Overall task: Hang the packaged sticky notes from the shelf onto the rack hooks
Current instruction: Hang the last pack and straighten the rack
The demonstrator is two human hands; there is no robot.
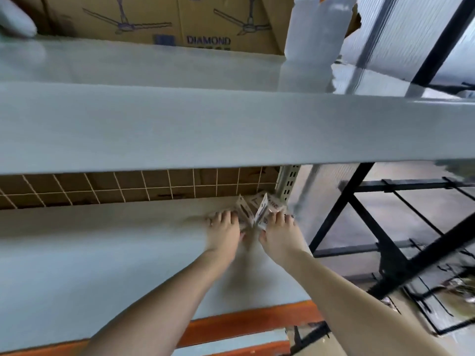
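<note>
Two bare forearms reach up from the bottom of the view over the orange front rail [246, 322] of a pale grey shelf board [102, 253]. At the far right end of that board the two hands meet around a small pile of clear-wrapped sticky note packets [258, 210], which sits against the perforated grey upright post [288, 183] in the corner. The left hand [223, 233] has its fingers curled over the left side of the pile, gripping a packet that stands tilted on edge. The right hand [279, 233] has its fingers curled over the right side, gripping another tilted packet; the two packets lean together at the top. Behind them a white wire grid [128, 187] runs in front of brown cardboard. A wide grey upper shelf [231, 124] crosses the middle, with a tan carton printed with ceiling fans [167, 21] on top. To the right stands a black metal rack [385, 253], its thin hooks [424, 296] blurred.
</note>
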